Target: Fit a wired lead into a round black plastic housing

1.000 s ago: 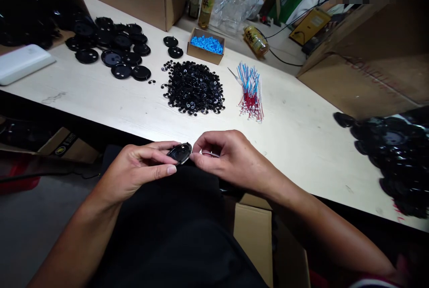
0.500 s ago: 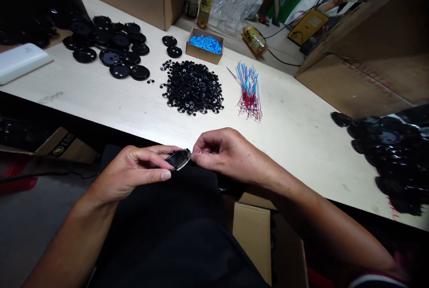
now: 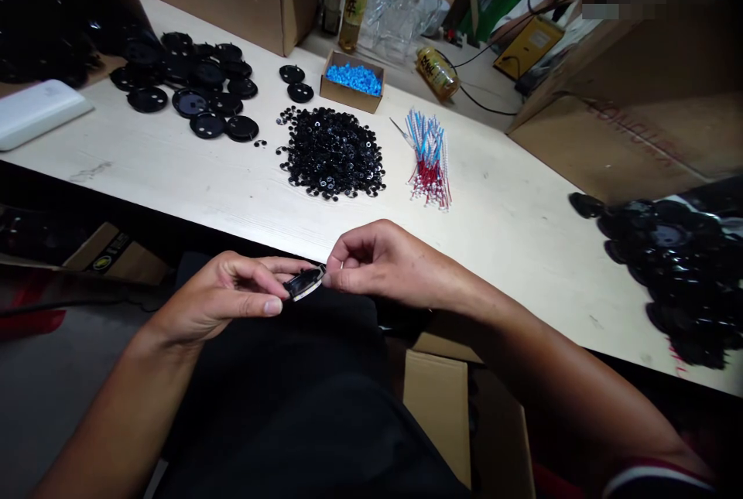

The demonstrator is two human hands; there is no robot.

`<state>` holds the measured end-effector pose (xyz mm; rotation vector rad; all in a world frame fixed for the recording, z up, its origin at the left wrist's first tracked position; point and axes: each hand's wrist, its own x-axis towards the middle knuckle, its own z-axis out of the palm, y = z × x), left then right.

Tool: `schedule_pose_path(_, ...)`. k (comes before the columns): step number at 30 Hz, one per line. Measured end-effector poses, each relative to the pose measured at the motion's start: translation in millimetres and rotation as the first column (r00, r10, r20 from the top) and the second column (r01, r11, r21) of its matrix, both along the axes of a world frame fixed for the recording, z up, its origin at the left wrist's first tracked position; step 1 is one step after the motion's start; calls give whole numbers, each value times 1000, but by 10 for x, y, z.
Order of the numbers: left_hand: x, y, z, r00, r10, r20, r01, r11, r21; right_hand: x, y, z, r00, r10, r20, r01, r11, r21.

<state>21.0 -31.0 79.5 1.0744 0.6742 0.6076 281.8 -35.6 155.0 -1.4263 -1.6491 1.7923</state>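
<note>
My left hand (image 3: 217, 298) grips a round black plastic cover (image 3: 303, 282) by its left edge, thumb below and fingers behind. The cover is tilted, its rim turned toward me, just off the table's front edge. At the cover's right end, my right hand (image 3: 377, 263) is closed in a pinch against the rim. Whatever sits between those fingertips is too small and hidden to name. Beyond the hands lies a heap of small black ring-like parts (image 3: 333, 151). To its right is a bundle of red, blue and white wires (image 3: 428, 158).
Several black round covers (image 3: 191, 103) lie at the left, beside a white box-shaped object (image 3: 43, 114). A small carton of blue pieces (image 3: 351, 100) stands at the back, near two bottles. More black parts (image 3: 667, 267) are piled at right, by a large carton (image 3: 627, 112).
Both hands have shifted slightly left with the cover. The cover has tilted so its inside shows less and its rim more. My right fingertips stay at its right end.
</note>
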Motion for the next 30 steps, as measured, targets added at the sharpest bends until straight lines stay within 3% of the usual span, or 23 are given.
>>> schedule_pose_path(8,-59,4,-70,998,-41,45,43,998,-43,-13,-11,-4,1000,-7,27,7,1000,-5)
schedule_pose_path(19,-107,13,-172,995,-60,76,69,991,-119,-23,2,-62,997,-10,-76,6,998,-65)
schedule_pose_path(26,-76,24,-246,979,-77,187,118,969,-219,-53,28,-101,961,115,-252,-171,962,-214)
schedule_pose_path(30,-42,13,-273,973,-71,219,125,961,-246,-66,9,-171,960,74,-270,-146,956,-256)
